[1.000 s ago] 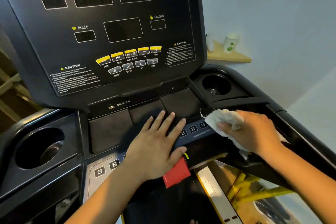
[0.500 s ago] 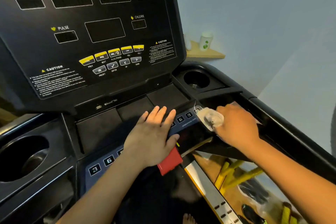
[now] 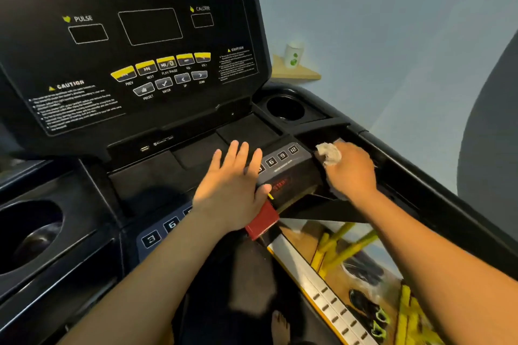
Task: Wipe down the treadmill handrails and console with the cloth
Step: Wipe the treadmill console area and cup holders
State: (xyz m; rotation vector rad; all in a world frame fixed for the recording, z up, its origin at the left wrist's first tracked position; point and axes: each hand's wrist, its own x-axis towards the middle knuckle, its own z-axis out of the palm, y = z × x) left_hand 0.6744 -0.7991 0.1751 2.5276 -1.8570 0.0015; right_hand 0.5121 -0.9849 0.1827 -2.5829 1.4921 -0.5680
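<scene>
**Cloth at the right end of the button strip**

The right hand (image 3: 350,173) clenches a crumpled, off-white cloth (image 3: 329,153) against the glossy black ledge beside the numbered buttons (image 3: 282,155), just inside the right handrail (image 3: 420,176). The left hand (image 3: 229,193) lies flat, fingers straight and spread, at the foot of the matte console (image 3: 33,50) (a red tab (image 3: 262,223) shows under its palm). A round cup holder (image 3: 285,108) sits behind. The pale blue wall (image 3: 392,22) carries a wooden corner shelf (image 3: 297,74).

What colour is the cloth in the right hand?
White, slightly greyish; the cloth shows best in the head view.
</scene>
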